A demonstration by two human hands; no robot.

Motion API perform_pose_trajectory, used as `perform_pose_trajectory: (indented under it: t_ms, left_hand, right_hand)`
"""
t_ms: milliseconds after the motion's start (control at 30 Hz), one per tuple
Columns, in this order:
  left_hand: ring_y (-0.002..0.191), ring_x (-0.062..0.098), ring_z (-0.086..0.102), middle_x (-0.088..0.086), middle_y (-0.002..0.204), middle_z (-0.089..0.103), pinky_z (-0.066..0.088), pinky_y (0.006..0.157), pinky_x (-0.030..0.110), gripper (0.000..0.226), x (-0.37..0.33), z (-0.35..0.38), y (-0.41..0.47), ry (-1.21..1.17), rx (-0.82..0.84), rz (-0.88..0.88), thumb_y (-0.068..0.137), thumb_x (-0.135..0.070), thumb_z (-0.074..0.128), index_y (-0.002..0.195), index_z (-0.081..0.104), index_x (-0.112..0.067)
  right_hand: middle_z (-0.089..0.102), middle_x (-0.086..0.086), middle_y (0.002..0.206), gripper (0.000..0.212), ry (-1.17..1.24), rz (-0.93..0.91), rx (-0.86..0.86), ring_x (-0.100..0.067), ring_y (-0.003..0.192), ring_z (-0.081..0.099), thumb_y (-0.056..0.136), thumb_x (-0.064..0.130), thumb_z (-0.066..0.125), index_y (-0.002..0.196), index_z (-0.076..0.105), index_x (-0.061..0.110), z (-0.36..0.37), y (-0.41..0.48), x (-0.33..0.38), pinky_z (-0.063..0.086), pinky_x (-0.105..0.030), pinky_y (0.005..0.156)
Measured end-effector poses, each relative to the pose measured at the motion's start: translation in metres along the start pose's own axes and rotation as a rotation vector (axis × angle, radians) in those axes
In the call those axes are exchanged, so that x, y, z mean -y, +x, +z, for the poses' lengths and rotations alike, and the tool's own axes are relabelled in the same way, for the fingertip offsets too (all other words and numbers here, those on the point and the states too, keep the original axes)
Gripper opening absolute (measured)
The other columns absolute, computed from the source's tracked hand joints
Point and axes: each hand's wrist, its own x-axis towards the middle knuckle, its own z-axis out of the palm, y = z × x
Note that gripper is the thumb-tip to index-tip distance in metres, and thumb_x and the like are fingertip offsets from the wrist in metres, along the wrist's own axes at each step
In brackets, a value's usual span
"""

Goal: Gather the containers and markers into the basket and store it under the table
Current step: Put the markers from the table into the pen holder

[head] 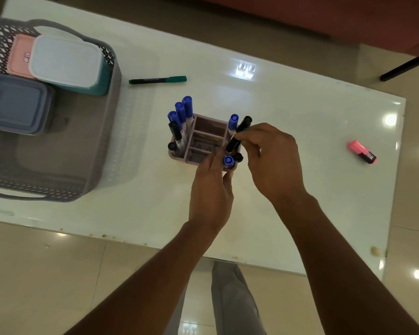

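Basket [58,187], grey and perforated, sits on the white tabletop [276,93] at about 9 o'clock from the marker organiser. Inside it, a pink container [20,56] lies at 11 o'clock. A teal container with a white lid [65,61] is at 1 o'clock, partly over the pink one. A blue-grey container [15,105] is at 9 o'clock; the half of the basket toward 6 o'clock holds nothing.

A green marker [157,80] lies flat on the tabletop at 11 o'clock from the mauve organiser [208,128], apart from it. The organiser stands mid-table with blue-capped markers [182,112] upright in its 9 o'clock slots and a few more caps at its 3 to 5 o'clock side.

The left hand [211,189] reaches in from 6 o'clock. Its fingers are extended and slightly blurred against the organiser's near wall, not curled round anything.

The right hand [273,160], at 3 o'clock of the organiser, has its fingers pinched on a black marker [240,134]. The marker tilts with its cap toward 1 o'clock and its lower end at the right-hand slots; I cannot tell whether it is inside one.

A pink highlighter [362,152] lies well apart at 3 o'clock.
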Motion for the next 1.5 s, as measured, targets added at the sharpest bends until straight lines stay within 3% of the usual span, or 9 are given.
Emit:
perform_pose_trajectory:
  t_ms: [167,333,500,667,833,1033,1167,1267,1500]
  left_hand:
    - [0.126,0.016,0.053,0.001,0.139,0.053,0.046,0.106,0.029,0.055,0.005,0.004,-0.008,0.004,-0.051,-0.027,0.09,-0.016,0.066,0.14,0.043,-0.018]
    - [0.099,0.012,0.048,0.009,0.115,0.049,0.044,0.078,0.019,0.045,-0.018,0.023,-0.04,0.057,-0.225,-0.147,0.079,-0.008,0.073,0.115,0.045,-0.009]
    - [0.092,0.006,0.046,0.002,0.108,0.054,0.03,0.074,0.003,0.03,-0.046,0.066,-0.056,0.082,0.02,0.012,0.083,-0.014,0.066,0.109,0.051,-0.014]
    - [0.108,0.024,0.053,0.011,0.121,0.055,0.051,0.085,0.03,0.039,-0.1,0.123,-0.021,0.146,0.179,0.342,0.082,-0.011,0.062,0.119,0.053,-0.006]
    - [0.118,0.03,0.046,0.01,0.131,0.048,0.052,0.082,0.046,0.043,-0.141,0.176,0.009,0.268,0.413,0.475,0.082,-0.016,0.057,0.123,0.049,-0.005]
    - [0.131,0.029,0.037,0.009,0.147,0.035,0.046,0.099,0.042,0.056,-0.148,0.202,0.02,0.296,0.582,0.379,0.089,-0.02,0.055,0.139,0.037,-0.005]
    - [0.113,0.028,0.058,0.012,0.132,0.055,0.048,0.099,0.038,0.052,-0.146,0.199,0.027,0.088,0.639,-0.023,0.094,-0.023,0.054,0.142,0.038,-0.011]
    - [0.107,0.027,0.064,0.008,0.126,0.061,0.052,0.095,0.039,0.045,-0.152,0.184,0.034,-0.114,0.587,-0.228,0.099,-0.03,0.048,0.141,0.042,-0.016]
    - [0.1,0.015,0.066,-0.001,0.113,0.064,0.059,0.08,0.028,0.032,-0.174,0.099,0.057,-0.357,0.244,-0.12,0.098,-0.026,0.054,0.129,0.055,-0.02]
  right_hand:
    - [0.068,-0.001,0.11,0.034,0.005,0.023,0.056,-0.022,0.089,0.066,0.092,0.004,0.053,0.118,0.07,0.02,-0.001,-0.005,0.0,0.056,-0.034,0.081]
    - [0.07,0.001,0.11,0.038,0.207,0.08,-0.188,-0.01,0.093,0.066,0.089,-0.003,0.05,0.117,0.069,0.015,0.0,-0.03,-0.035,0.057,-0.028,0.075]
    - [0.072,0.002,0.106,0.034,0.178,0.209,-0.21,-0.016,0.097,0.066,0.088,0.002,0.049,0.112,0.07,0.015,0.002,-0.057,-0.092,0.057,-0.04,0.076]
    - [0.067,0.002,0.119,0.037,0.051,0.42,-0.254,-0.019,0.118,0.054,0.086,0.005,0.054,0.12,0.065,0.016,-0.032,-0.055,-0.175,0.034,-0.016,0.091]
    - [0.05,-0.004,0.134,0.05,-0.086,0.543,-0.186,-0.028,0.127,0.041,0.085,0.005,0.055,0.134,0.048,0.013,-0.053,-0.046,-0.265,0.046,-0.037,0.096]
    - [0.056,-0.002,0.129,0.04,-0.208,0.502,-0.1,-0.033,0.118,0.043,0.095,0.025,0.055,0.133,0.051,0.016,-0.052,-0.037,-0.306,0.05,-0.043,0.084]
    - [0.062,-0.008,0.103,0.022,-0.194,0.524,-0.084,-0.029,0.101,0.048,0.094,0.027,0.056,0.109,0.06,0.012,-0.043,-0.034,-0.292,0.048,-0.04,0.073]
    - [0.063,-0.007,0.087,0.02,0.052,0.609,-0.034,-0.028,0.084,0.056,0.09,0.027,0.061,0.096,0.055,0.009,-0.038,-0.029,-0.265,0.043,-0.033,0.06]
    - [0.069,-0.006,0.076,0.02,0.787,0.535,-0.231,-0.011,0.058,0.063,0.09,0.011,0.062,0.105,0.05,0.005,-0.076,0.004,-0.154,0.05,-0.02,0.054]
